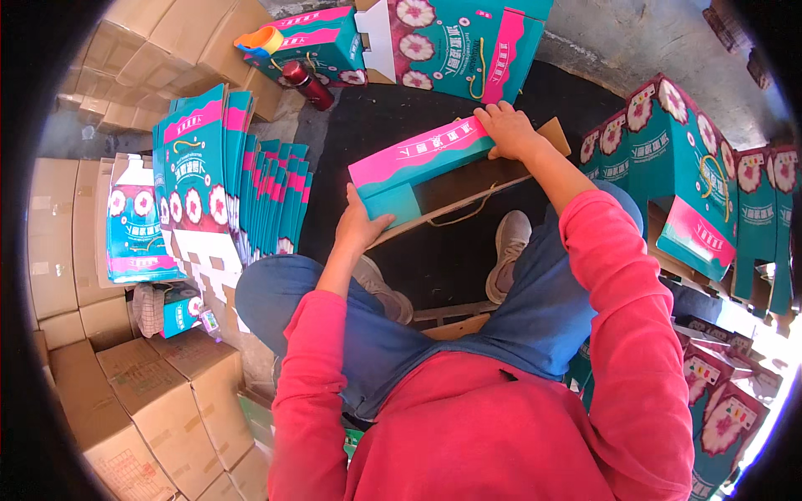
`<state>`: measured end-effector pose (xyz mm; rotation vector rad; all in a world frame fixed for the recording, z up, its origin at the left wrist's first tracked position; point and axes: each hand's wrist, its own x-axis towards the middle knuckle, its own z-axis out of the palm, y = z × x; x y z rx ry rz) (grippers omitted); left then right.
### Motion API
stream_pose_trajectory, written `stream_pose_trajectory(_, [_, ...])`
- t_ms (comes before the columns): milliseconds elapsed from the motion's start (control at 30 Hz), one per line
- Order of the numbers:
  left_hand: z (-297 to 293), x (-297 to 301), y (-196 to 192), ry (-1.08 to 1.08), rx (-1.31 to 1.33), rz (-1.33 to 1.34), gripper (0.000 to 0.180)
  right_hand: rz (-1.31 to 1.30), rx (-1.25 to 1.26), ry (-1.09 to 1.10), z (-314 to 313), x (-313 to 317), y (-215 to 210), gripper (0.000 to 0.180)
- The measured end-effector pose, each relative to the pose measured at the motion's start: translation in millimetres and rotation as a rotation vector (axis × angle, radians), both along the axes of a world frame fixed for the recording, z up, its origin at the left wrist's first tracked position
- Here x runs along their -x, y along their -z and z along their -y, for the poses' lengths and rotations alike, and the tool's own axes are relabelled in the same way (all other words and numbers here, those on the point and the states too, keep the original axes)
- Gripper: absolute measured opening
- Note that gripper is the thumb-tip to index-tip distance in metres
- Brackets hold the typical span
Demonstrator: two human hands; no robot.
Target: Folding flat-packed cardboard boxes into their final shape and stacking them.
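A teal and pink cardboard gift box is held over the floor between my knees, tilted up to the right. Its near side shows a brown unprinted inside, and a cord handle hangs at the near edge. At the box's left end, my left hand grips the corner, thumb inward and the other fingers partly hidden. My right hand is closed over the far right edge, near a brown flap.
Flat folded cartons stand stacked to the left, beside brown shipping boxes. Formed gift boxes are piled at right. Beyond the dark mat stand a red bottle, a tape dispenser and another gift box.
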<state>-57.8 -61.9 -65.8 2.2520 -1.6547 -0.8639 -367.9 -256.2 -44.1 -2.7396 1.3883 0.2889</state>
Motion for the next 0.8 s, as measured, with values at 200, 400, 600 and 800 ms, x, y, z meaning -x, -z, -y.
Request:
stream_pose_trajectory(200, [3,2,-2,0.007,-0.013,-0.004,0.121,-0.013,0.003,0.004,1,0,0,0.097])
stream_pose_trajectory(400, [2,1,3,0.011,0.006,-0.008,0.121,-0.01,0.007,-0.013,-3,1,-3,0.097])
stream_pose_trajectory(600, [-4,-6,10,0.011,-0.008,-0.025,0.122,-0.128,0.067,0.143,5,10,-49,0.074])
stream_pose_trajectory(800, [-2,-7,18,0.026,0.032,-0.072,0.119,0.197,-0.315,0.323,7,62,-74,0.063])
